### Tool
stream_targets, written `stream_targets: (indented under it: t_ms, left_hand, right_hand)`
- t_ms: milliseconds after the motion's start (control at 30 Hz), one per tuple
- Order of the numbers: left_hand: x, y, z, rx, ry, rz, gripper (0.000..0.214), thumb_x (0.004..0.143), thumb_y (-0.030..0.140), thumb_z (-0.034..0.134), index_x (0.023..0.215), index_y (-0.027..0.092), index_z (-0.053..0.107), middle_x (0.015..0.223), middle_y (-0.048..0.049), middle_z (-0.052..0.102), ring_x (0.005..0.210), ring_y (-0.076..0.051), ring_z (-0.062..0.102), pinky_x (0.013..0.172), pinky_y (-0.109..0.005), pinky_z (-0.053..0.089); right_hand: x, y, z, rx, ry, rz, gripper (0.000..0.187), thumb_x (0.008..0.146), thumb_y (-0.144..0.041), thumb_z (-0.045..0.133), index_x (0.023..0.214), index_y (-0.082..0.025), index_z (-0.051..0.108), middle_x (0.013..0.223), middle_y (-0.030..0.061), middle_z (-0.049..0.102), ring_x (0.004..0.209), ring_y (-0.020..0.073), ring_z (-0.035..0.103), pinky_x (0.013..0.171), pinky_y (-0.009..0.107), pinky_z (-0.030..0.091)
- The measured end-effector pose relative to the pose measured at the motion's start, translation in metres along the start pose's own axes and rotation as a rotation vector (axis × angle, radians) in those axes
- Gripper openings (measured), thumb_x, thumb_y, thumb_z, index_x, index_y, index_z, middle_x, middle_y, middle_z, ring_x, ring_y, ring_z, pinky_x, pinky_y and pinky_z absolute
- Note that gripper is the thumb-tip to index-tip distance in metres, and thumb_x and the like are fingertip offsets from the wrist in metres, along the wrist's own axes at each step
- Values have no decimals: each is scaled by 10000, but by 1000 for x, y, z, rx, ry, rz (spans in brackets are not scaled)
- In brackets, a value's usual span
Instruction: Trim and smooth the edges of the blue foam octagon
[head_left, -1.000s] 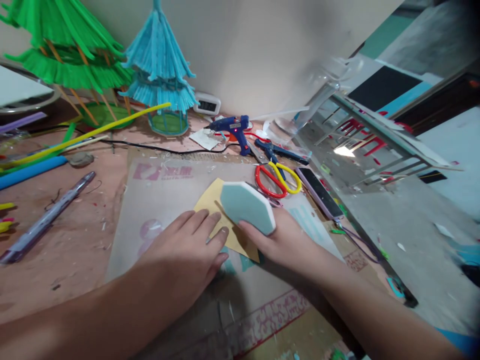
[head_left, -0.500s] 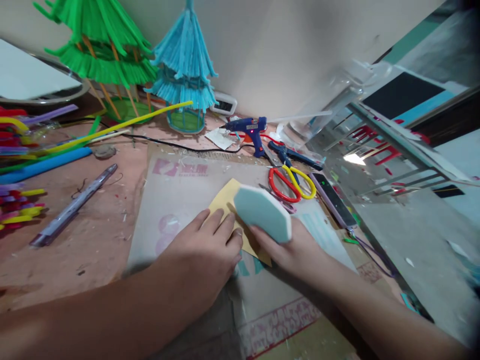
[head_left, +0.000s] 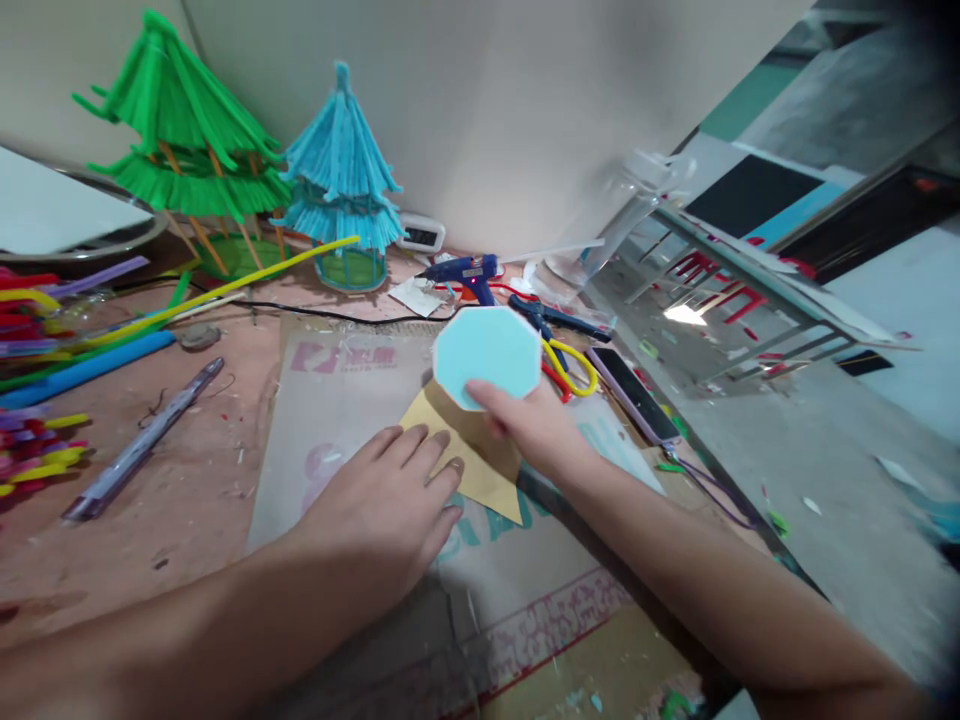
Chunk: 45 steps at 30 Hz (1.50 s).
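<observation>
My right hand (head_left: 544, 428) grips a light blue octagonal piece with a white edge (head_left: 487, 352), thumb on its face, raised and tilted toward me. Beneath it lies a yellow paper sheet (head_left: 484, 472), partly hidden by the octagon and my fingers. My left hand (head_left: 386, 492) rests flat on the sheet's left side, fingers stretched out. Both are above a printed cardboard sheet (head_left: 296, 415). Just behind the octagon, the yellow and red handles of scissors (head_left: 581, 372) are partly covered.
A blue glue gun (head_left: 469, 270) lies behind the cardboard. Green (head_left: 180, 110) and blue (head_left: 341, 150) pipe-cleaner towers stand by the wall. Left are pipe cleaners (head_left: 45, 340) and a pen-like purple tube (head_left: 150, 440). A phone (head_left: 634, 395) sits near the table's right edge.
My right hand has lifted the octagonal piece up and turned its face toward me, so more of the yellow sheet shows. My left hand stays on the sheet. The camera view has shifted.
</observation>
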<state>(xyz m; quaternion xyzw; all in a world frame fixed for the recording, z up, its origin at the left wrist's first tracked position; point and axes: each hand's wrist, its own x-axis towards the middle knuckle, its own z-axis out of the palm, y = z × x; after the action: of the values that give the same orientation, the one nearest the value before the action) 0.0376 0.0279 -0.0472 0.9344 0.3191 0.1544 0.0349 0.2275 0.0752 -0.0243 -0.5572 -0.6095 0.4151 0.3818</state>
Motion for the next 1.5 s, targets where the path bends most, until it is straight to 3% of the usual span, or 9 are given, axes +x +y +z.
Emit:
stream_targets:
  t_ms: [100, 233, 467, 867, 967, 1067, 1267, 1367, 1500]
  left_hand:
    - [3, -8, -2, -144, 14, -43, 327, 952, 364, 494, 1156, 171, 661, 1219, -116, 652, 1107, -304, 577, 955, -493, 444]
    - [8, -20, -2, -358, 101, -139, 295, 955, 399, 503, 1082, 201, 681, 1102, -74, 671, 1072, -253, 567, 968, -460, 415]
    - [12, -24, -11, -542, 241, -253, 226, 904, 396, 591, 936, 184, 661, 990, -56, 637, 1009, -222, 558, 904, -379, 432]
    - [16, -26, -17, -882, 238, -524, 342, 936, 476, 496, 753, 202, 588, 802, -2, 595, 799, -169, 554, 747, -273, 465]
    - [16, -26, -16, -918, 226, -573, 364, 914, 511, 518, 740, 198, 585, 750, 9, 588, 753, -164, 558, 713, -267, 470]
    - [16, -26, -16, -873, 205, -531, 371, 920, 514, 513, 766, 192, 615, 788, -4, 634, 786, -173, 582, 768, -291, 478]
    - [14, -25, -10, -516, 157, -237, 320, 991, 350, 415, 961, 186, 689, 1087, -75, 682, 1076, -234, 579, 996, -438, 430]
    - [11, -21, -2, -245, 93, -68, 309, 963, 296, 478, 1178, 160, 653, 1278, -113, 638, 1204, -297, 533, 1056, -534, 381]
    - [6, -11, 4, -50, 14, 33, 303, 977, 291, 467, 1153, 144, 666, 1223, -120, 670, 1099, -292, 600, 964, -496, 475]
  right_hand:
    - [-19, -6, -10, 523, -138, 259, 320, 815, -464, 612, 708, -223, 430, 369, -118, 303, 375, 70, 196, 419, 223, 220]
    - [-35, -4, -10, 775, -227, 376, 334, 804, -457, 650, 717, -216, 438, 344, -115, 349, 357, 58, 184, 400, 192, 209]
    - [-38, 6, -2, 790, -353, 364, 323, 827, -481, 631, 764, -191, 504, 354, -95, 418, 316, 56, 281, 373, 180, 256]
    - [-42, 4, -3, 601, -389, 277, 332, 801, -439, 657, 660, -161, 543, 343, -75, 440, 296, 46, 312, 329, 178, 198]
    - [-45, 3, -1, 613, -234, 249, 354, 807, -478, 663, 678, -171, 545, 374, -69, 459, 320, 49, 348, 336, 169, 244]
    - [-49, 3, 4, 631, -6, 159, 359, 767, -520, 719, 825, -190, 593, 529, -46, 577, 428, 78, 490, 414, 182, 402]
    - [-45, 6, -3, 435, 146, 106, 413, 774, -476, 741, 1065, -199, 642, 995, 53, 722, 813, 171, 673, 748, 309, 569]
    - [-37, 7, -16, 181, 274, 38, 351, 790, -453, 710, 1013, -188, 650, 993, 58, 721, 837, 187, 660, 758, 319, 553]
    - [-32, 6, -21, -290, 255, -96, 198, 823, -379, 612, 790, -184, 609, 729, 21, 660, 642, 154, 567, 617, 281, 481]
